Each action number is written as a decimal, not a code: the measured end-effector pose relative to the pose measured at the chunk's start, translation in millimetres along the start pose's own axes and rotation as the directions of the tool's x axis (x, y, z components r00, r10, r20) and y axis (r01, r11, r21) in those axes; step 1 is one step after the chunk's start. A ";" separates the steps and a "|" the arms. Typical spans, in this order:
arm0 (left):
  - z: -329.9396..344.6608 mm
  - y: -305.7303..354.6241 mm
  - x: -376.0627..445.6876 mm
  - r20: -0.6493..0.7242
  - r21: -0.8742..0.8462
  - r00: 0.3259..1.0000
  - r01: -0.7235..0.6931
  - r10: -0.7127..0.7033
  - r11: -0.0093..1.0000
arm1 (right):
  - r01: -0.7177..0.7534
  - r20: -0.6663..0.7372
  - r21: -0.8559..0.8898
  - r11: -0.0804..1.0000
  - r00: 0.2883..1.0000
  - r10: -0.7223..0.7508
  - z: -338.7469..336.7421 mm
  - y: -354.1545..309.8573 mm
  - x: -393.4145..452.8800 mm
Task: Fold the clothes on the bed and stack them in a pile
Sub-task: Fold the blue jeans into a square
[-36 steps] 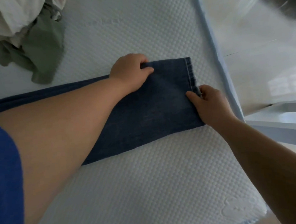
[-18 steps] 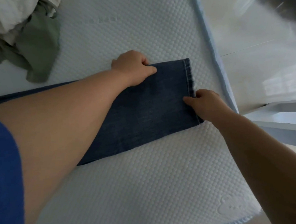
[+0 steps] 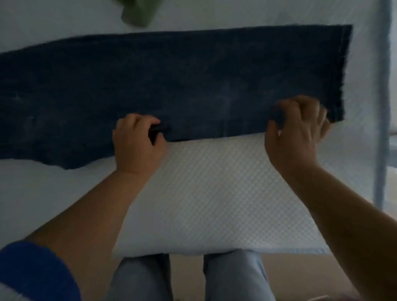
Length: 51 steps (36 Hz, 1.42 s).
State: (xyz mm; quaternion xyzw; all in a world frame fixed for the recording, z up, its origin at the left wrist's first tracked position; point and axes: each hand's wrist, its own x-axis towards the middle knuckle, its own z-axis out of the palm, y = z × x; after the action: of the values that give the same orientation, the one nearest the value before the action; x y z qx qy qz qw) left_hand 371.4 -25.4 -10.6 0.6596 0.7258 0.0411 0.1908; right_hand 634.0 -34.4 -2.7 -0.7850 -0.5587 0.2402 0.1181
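A pair of dark blue jeans [image 3: 165,82] lies flat across the white quilted mattress [image 3: 207,196], legs together, the hem at the right. My left hand [image 3: 136,144] pinches the near edge of the denim around the middle. My right hand [image 3: 296,130] grips the same near edge close to the hem corner. Both hands have fingers curled into the cloth. The frame is blurred by motion.
A green garment [image 3: 137,7] pokes in at the top edge. The mattress's blue-piped right edge [image 3: 381,116] borders a pale floor. The near edge of the bed [image 3: 222,253] is against my legs in light jeans.
The view has swung down and left, showing more of the jeans' length. Both hands left the hem end and far edge and now grip the near long edge.
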 end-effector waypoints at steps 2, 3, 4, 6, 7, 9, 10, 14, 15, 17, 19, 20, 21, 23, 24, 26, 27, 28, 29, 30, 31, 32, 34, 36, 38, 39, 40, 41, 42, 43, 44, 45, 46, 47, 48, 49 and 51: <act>-7.7 -33.3 -16.3 0.005 0.022 0.996 0.088 -0.088 0.996 | 0.084 0.045 0.025 0.996 0.995 -0.085 17.2 -23.0 -18.4; -11.1 -49.2 -22.9 -0.004 0.027 0.992 0.123 -0.123 0.992 | 0.114 0.087 0.046 0.992 0.989 -0.118 26.3 -33.9 -26.5; -13.9 -65.0 -28.3 -0.019 0.030 0.989 0.146 -0.146 0.989 | 0.139 0.135 0.069 0.988 0.980 -0.147 35.8 -44.7 -33.9; -18.1 -93.3 -34.7 -0.048 0.024 0.982 0.184 -0.183 0.983 | 0.155 0.259 0.137 0.978 0.948 -0.186 55.4 -66.4 -46.5; -19.4 -105.4 -36.2 -0.055 0.014 0.976 0.211 -0.210 0.977 | 0.143 0.332 0.170 0.975 0.923 -0.193 65.3 -77.3 -52.5; -20.4 -126.8 -35.6 -0.059 -0.004 0.960 0.273 -0.273 0.962 | 0.111 0.457 0.208 0.972 0.867 -0.197 85.3 -99.2 -64.6; -20.0 -135.5 -33.8 -0.055 -0.001 0.954 0.295 -0.294 0.956 | 0.111 0.496 0.213 0.971 0.844 -0.205 95.0 -109.3 -69.6; -18.8 -163.9 -23.9 0.004 0.019 0.975 0.224 -0.224 0.974 | 0.108 0.570 0.174 0.979 0.799 -0.190 132.2 -147.8 -79.3; -19.5 -169.5 -21.2 0.021 0.003 0.981 0.192 -0.192 0.981 | 0.092 0.574 0.159 0.983 0.801 -0.168 140.0 -156.8 -79.3; -22.2 -181.0 -15.6 0.060 -0.047 0.990 0.129 -0.126 0.991 | 0.076 0.542 0.136 0.988 0.829 -0.138 152.2 -173.7 -78.6; -27.3 -194.8 -13.2 0.086 -0.096 0.995 0.048 -0.040 0.994 | 0.036 0.460 0.156 0.987 0.882 -0.105 159.8 -187.5 -79.4; -30.0 -202.9 -13.5 0.077 -0.111 0.997 0.006 0.002 0.994 | 0.013 0.417 0.182 0.983 0.905 -0.089 162.5 -192.6 -80.0; -32.5 -211.3 -14.5 0.050 -0.121 0.998 -0.024 0.030 0.992 | 0.003 0.383 0.204 0.979 0.920 -0.082 164.1 -196.7 -80.4; -37.9 -224.4 -15.9 -0.021 -0.157 0.999 -0.050 0.047 0.986 | 0.013 0.353 0.199 0.980 0.932 -0.084 165.2 -203.8 -81.9; -40.8 -228.1 -16.1 -0.044 -0.186 0.998 -0.051 0.043 0.981 | 0.037 0.340 0.177 0.984 0.935 -0.096 165.7 -206.8 -83.3; -46.2 -231.7 -13.5 -0.067 -0.242 0.997 -0.056 0.041 0.969 | 0.134 0.275 0.095 0.986 0.949 -0.156 166.8 -210.6 -87.1; -48.3 -232.4 -10.6 -0.074 -0.268 0.996 -0.059 0.041 0.962 | 0.190 0.237 0.038 0.981 0.952 -0.193 167.8 -212.0 -89.3; -50.4 -232.5 -7.6 -0.082 -0.288 0.996 -0.056 0.034 0.956 | 0.232 0.208 -0.018 0.973 0.952 -0.223 169.2 -213.7 -91.3; -52.4 -231.8 -5.0 -0.094 -0.302 0.995 -0.050 0.022 0.952 | 0.259 0.192 -0.067 0.964 0.951 -0.242 170.4 -215.7 -93.0; -54.4 -230.6 -2.3 -0.112 -0.309 0.994 -0.049 0.015 0.950 | 0.278 0.184 -0.106 0.955 0.949 -0.256 171.6 -217.9 -93.9; -56.2 -228.8 0.1 -0.137 -0.310 0.990 -0.064 0.022 0.949 | 0.294 0.180 -0.140 0.945 0.946 -0.268 173.0 -220.0 -94.4; -58.9 -226.4 1.9 -0.165 -0.304 0.985 -0.092 0.042 0.948 | 0.314 0.176 -0.173 0.934 0.942 -0.284 174.4 -222.2 -94.8; -66.0 -220.9 2.5 -0.221 -0.266 0.970 -0.157 0.098 0.951 | 0.356 0.151 -0.231 0.906 0.933 -0.328 176.9 -225.8 -95.7; -70.1 -220.2 0.9 -0.273 -0.215 0.952 -0.202 0.140 0.956 | 0.377 0.115 -0.263 0.888 0.926 -0.359 178.9 -227.2 -93.0; -66.8 -226.2 -1.0 -0.248 -0.153 0.959 -0.181 0.140 0.972 | 0.377 0.113 -0.287 0.881 0.926 -0.359 179.4 -226.0 -88.9; -63.4 -229.9 -2.8 -0.192 -0.113 0.974 -0.147 0.123 0.983 | 0.379 0.128 -0.293 0.878 0.926 -0.356 179.6 -224.2 -87.7; -59.0 -233.3 -5.3 -0.127 -0.076 0.986 -0.118 0.107 0.990 | 0.389 0.151 -0.293 0.873 0.921 -0.359 179.6 -221.9 -87.6; -54.6 -236.2 -8.3 -0.076 -0.057 0.991 -0.110 0.106 0.992 | 0.408 0.179 -0.293 0.864 0.912 -0.370 179.2 -219.1 -89.3; -51.1 -238.4 -11.1 -0.040 -0.063 0.992 -0.125 0.123 0.990 | 0.436 0.207 -0.293 0.851 0.898 -0.389 178.6 -216.6 -92.5; -49.9 -239.1 -14.3 -0.022 -0.088 0.988 -0.156 0.155 0.984 | 0.468 0.228 -0.291 0.834 0.881 -0.414 178.0 -213.9 -96.8; -50.5 -237.6 -17.7 -0.011 -0.118 0.982 -0.189 0.189 0.975 | 0.498 0.240 -0.288 0.818 0.865 -0.442 177.2 -211.3 -101.3; -52.4 -235.4 -21.1 -0.004 -0.146 0.976 -0.216 0.218 0.965 | 0.522 0.244 -0.287 0.804 0.851 -0.465 176.1 -209.1 -105.1; -54.4 -233.3 -25.0 -0.004 -0.169 0.971 -0.237 0.240 0.957 | 0.539 0.243 -0.284 0.793 0.841 -0.484 175.2 -207.3 -108.0; -55.4 -232.2 -29.5 -0.001 -0.188 0.966 -0.254 0.258 0.949 | 0.549 0.241 -0.283 0.786 0.834 -0.496 174.6 -205.7 -109.9; -54.6 -232.2 -33.7 0.008 -0.205 0.962 -0.267 0.274 0.942 | 0.554 0.244 -0.284 0.783 0.831 -0.500 174.2 -204.7 -110.8; -52.6 -232.4 -37.9 0.034 -0.215 0.959 -0.268 0.281 0.939 | 0.556 0.253 -0.285 0.781 0.829 -0.499 174.2 -204.5 -111.2; -47.6 -233.9 -46.7 0.141 -0.213 0.951 -0.243 0.276 0.946 | 0.565 0.291 -0.263 0.782 0.820 -0.494 174.6 -205.6 -112.2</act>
State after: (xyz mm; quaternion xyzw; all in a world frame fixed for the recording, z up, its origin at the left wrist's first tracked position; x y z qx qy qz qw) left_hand 138.0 -91.3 -29.1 0.7290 0.6063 0.0799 0.3076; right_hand 347.2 -82.1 -31.5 -0.5744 -0.7989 0.1776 -0.0138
